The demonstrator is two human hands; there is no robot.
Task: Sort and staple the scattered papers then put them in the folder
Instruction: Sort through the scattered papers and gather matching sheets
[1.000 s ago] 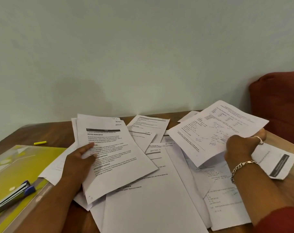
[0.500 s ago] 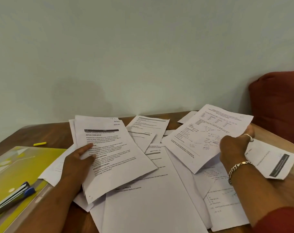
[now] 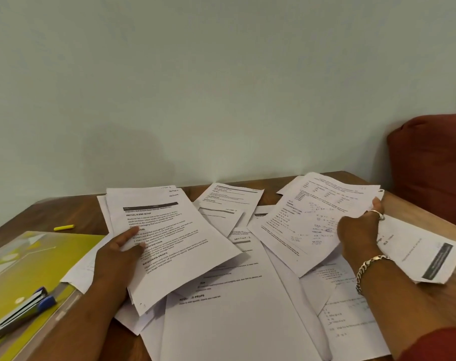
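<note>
Head view: scattered white printed paper sheets (image 3: 237, 321) lie overlapped across the brown wooden table (image 3: 73, 212), centre to right. Left hand (image 3: 116, 264) grips a small stack of printed white sheets headed with a dark bar (image 3: 169, 246), thumb on top, fingers hidden under it. Right hand (image 3: 359, 230) pinches a single white sheet with tables and handwriting (image 3: 310, 220), lifted at a tilt above the pile. Yellow-green plastic folder (image 3: 39, 256) sits at the left table edge, with a blue and grey stapler (image 3: 18, 311) lying on it. A small yellow highlighter (image 3: 63, 227) lies beyond the folder.

Risks, as judgement: stack edges look uneven, so stapling now would bind pages skewed. The loose pinch on the single sheet could let it droop or crease. Overlapped pages could drag along when one is pulled, mixing sets. Sheet with a dark band (image 3: 430, 256) hangs near the right table edge and could slide off if the right forearm brushes it.
</note>
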